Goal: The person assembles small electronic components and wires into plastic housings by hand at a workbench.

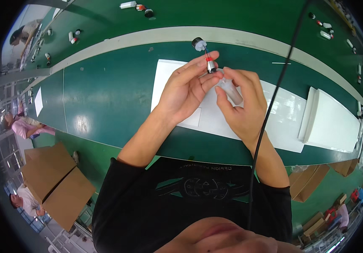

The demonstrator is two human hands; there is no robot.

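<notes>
My left hand (185, 90) pinches a small silver motor (211, 65) between thumb and fingers. Thin red and dark wires run from the motor up to a small white and black part (198, 44) hanging above it. My right hand (242, 101) grips a clear plastic tube-like housing (231, 90), its open end touching the motor. Both hands are raised above a white sheet (282, 122) lying on the green worktable (105, 92).
A white tray or foam block (331, 122) lies right of the sheet. A black cable (274, 97) hangs down across the right side. Small white and black parts (137, 6) lie on the far belt. Cardboard boxes (52, 183) and other people are below left.
</notes>
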